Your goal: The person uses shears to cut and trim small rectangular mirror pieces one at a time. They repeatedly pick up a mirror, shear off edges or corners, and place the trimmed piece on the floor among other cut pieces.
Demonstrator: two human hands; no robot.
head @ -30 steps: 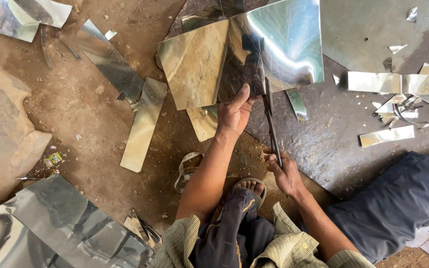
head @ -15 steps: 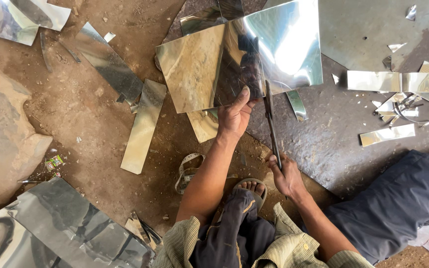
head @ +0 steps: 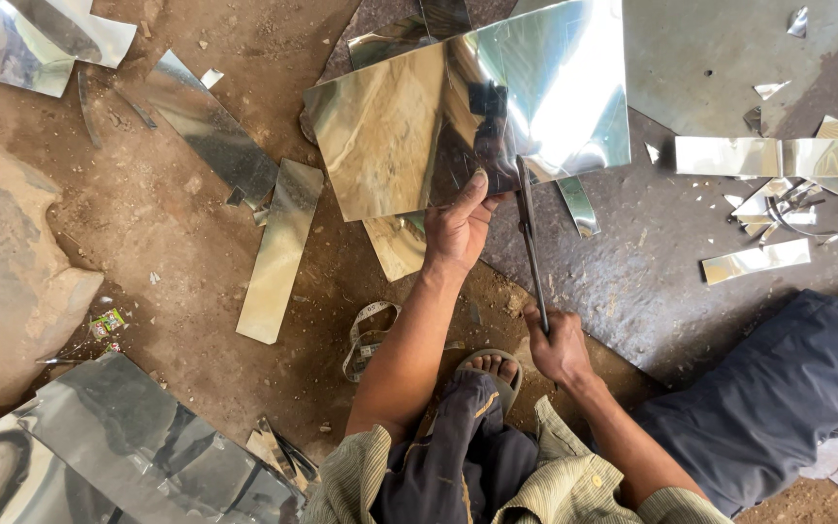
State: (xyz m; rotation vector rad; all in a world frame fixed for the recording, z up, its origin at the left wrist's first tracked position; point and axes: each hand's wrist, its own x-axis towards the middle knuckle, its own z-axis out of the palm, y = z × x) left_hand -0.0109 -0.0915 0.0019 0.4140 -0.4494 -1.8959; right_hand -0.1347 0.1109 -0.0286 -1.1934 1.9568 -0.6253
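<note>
Sitting on the dirt ground [head: 196,252], a person holds a big shiny square sheet of silver metal [head: 409,126] up in front of them. The left hand [head: 458,228] grips the bottom edge of the sheet, with the thumb pressed flat on its front and the fingers hidden behind it. The right hand [head: 560,347] is closed tight around the handles of long dark metal shears [head: 531,243]. The blades point up and away, and their tips meet the bottom edge of the sheet just beside the left thumb. You cannot tell how far apart the blades are.

A foot in a grey sandal [head: 489,369] sits between the two arms. A curled tape measure [head: 366,335] lies on the dirt near the left arm.

Lots of cut metal lies around. A long thin shiny strip [head: 278,252] rests to the left of the sheet. A crumpled shiny sheet [head: 128,456] lies at the bottom left. Small shiny strips and scraps [head: 778,184] sit on the dark grey slab [head: 652,281] to the right. A big pale rock [head: 12,262] is at the far left
</note>
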